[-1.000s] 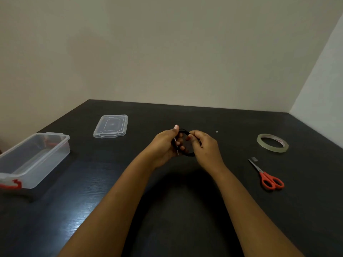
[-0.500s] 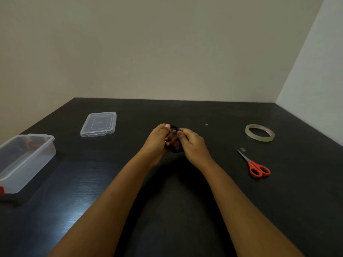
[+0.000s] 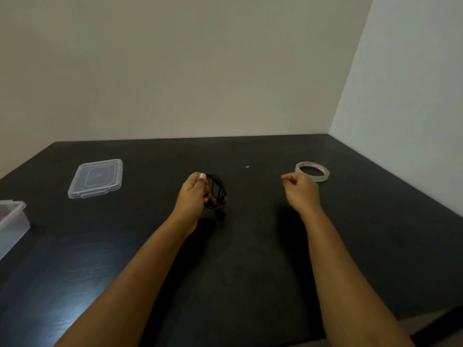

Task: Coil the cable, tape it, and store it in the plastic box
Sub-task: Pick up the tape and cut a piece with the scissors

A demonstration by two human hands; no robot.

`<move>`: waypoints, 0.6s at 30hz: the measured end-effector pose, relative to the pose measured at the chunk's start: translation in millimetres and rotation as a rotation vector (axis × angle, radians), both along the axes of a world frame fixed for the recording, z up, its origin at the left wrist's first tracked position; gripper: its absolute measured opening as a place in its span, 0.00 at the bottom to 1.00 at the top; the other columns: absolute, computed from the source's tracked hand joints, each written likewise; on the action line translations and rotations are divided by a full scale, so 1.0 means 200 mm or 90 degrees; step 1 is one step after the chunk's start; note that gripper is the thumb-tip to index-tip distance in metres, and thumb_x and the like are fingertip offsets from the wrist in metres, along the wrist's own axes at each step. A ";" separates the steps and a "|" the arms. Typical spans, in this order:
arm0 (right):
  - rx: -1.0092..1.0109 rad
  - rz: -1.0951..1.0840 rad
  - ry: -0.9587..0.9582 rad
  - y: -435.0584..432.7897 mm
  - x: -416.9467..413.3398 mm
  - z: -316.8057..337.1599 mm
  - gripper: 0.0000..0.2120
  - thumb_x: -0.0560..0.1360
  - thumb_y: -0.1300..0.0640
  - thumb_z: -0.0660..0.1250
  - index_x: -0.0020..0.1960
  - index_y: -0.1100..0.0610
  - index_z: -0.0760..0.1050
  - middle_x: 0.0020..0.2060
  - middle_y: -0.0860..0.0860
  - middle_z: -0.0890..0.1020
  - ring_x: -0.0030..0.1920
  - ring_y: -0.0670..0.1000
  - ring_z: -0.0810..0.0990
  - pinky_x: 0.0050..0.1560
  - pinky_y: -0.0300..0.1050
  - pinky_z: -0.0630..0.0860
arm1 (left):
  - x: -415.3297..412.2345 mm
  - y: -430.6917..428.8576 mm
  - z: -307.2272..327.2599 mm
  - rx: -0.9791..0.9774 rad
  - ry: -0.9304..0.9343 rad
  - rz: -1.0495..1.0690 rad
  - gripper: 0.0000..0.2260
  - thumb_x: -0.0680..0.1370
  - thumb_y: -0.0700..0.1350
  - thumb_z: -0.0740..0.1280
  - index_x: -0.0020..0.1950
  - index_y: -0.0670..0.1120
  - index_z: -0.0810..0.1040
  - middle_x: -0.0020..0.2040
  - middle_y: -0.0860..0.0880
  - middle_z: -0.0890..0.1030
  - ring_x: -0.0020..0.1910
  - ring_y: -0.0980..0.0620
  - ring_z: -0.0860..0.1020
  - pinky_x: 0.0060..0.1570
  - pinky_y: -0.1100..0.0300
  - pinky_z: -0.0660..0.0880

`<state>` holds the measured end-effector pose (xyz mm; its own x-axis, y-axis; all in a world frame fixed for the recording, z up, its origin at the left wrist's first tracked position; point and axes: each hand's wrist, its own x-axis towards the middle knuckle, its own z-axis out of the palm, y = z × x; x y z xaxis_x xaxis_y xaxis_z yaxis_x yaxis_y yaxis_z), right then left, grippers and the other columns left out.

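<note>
A clear plastic box [image 3: 11, 221] sits at the left edge of the black wood-grain table [image 3: 250, 266], with a clear rectangular plastic lid [image 3: 96, 177] lying flat nearer the far edge. Mid-table, the left hand [image 3: 191, 195] grips the coiled black cable [image 3: 220, 194], which is raised off the top. The right hand [image 3: 302, 190] has its fingers curled on nothing, just beside a roll of clear tape [image 3: 325, 175] towards the far right corner. 2 plain walls meet there, beige and paler grey.
</note>
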<state>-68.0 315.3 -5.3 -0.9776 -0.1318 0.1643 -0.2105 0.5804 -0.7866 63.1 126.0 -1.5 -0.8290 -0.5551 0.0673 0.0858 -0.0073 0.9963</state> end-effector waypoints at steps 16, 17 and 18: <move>0.390 -0.114 -0.030 0.11 -0.29 -0.01 0.20 0.78 0.59 0.60 0.70 0.52 0.67 0.69 0.55 0.69 0.69 0.60 0.65 0.63 0.59 0.69 | -0.05 -0.08 -0.11 -0.083 -0.144 0.128 0.14 0.83 0.48 0.52 0.44 0.42 0.71 0.41 0.46 0.73 0.40 0.50 0.71 0.40 0.57 0.68; 0.395 -0.120 -0.031 0.11 -0.31 -0.01 0.17 0.78 0.60 0.60 0.67 0.54 0.70 0.66 0.56 0.72 0.66 0.60 0.68 0.61 0.58 0.71 | -0.05 -0.08 -0.11 -0.119 -0.152 0.139 0.14 0.83 0.48 0.53 0.45 0.41 0.71 0.40 0.46 0.72 0.39 0.50 0.70 0.39 0.58 0.67; 0.395 -0.125 -0.025 0.10 -0.32 -0.01 0.15 0.78 0.61 0.60 0.65 0.56 0.72 0.63 0.57 0.74 0.63 0.60 0.71 0.58 0.56 0.73 | -0.05 -0.10 -0.12 -0.163 -0.174 0.150 0.15 0.83 0.49 0.53 0.45 0.41 0.72 0.40 0.46 0.71 0.40 0.49 0.70 0.41 0.57 0.67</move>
